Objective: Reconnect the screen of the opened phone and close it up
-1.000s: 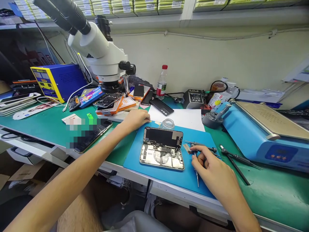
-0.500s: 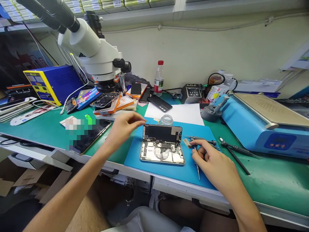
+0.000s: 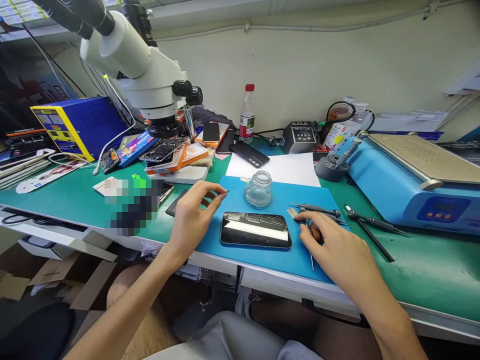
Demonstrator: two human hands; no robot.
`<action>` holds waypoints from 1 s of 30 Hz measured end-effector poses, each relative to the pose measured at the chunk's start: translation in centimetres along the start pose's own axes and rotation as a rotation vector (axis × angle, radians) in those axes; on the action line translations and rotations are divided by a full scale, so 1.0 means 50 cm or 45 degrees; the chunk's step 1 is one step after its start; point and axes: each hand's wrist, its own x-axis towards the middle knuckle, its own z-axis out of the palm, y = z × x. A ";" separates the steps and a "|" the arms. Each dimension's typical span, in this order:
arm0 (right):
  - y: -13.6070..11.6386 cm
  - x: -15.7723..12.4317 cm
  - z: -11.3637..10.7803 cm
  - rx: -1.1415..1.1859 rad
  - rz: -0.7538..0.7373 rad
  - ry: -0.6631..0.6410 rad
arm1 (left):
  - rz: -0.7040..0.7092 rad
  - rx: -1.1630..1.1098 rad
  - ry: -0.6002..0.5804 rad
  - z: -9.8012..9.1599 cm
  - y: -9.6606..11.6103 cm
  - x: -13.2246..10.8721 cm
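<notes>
A phone (image 3: 255, 231) lies on the blue mat (image 3: 240, 257), its screen down over the body and reflecting light. Left of it, my left hand (image 3: 198, 212) is raised with thumb and forefinger pinched. A tiny dark bit shows at those fingertips, too small to name. On the phone's right, the fingers of my right hand (image 3: 332, 242) curl around a slim precision screwdriver (image 3: 311, 257), its tip pointing toward the front edge. A small pale strip (image 3: 292, 214) lies by the right fingertips. Behind the phone stands a clear glass jar (image 3: 258, 190).
More screwdrivers (image 3: 318, 209) lie beyond my right hand, near a blue heating plate machine (image 3: 408, 200). A microscope (image 3: 146, 85) rises at the back left above stacked boxes and phone parts. A bottle (image 3: 247, 115) and white paper (image 3: 285, 170) are behind the mat.
The phone's screen, which stood raised with the insides showing, is now folded down over the body. My left hand has come away from its top edge, still pinched. My right hand has barely moved.
</notes>
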 end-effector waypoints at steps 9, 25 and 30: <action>-0.013 0.001 -0.018 0.243 -0.392 0.238 | -0.340 -0.218 -0.165 -0.032 -0.026 -0.047; -0.070 0.063 -0.058 -0.105 -0.866 -0.331 | -0.089 0.094 -0.696 -0.072 -0.019 -0.039; -0.076 0.097 -0.074 0.079 -0.712 -0.456 | -0.134 -0.023 -0.769 -0.070 -0.032 -0.014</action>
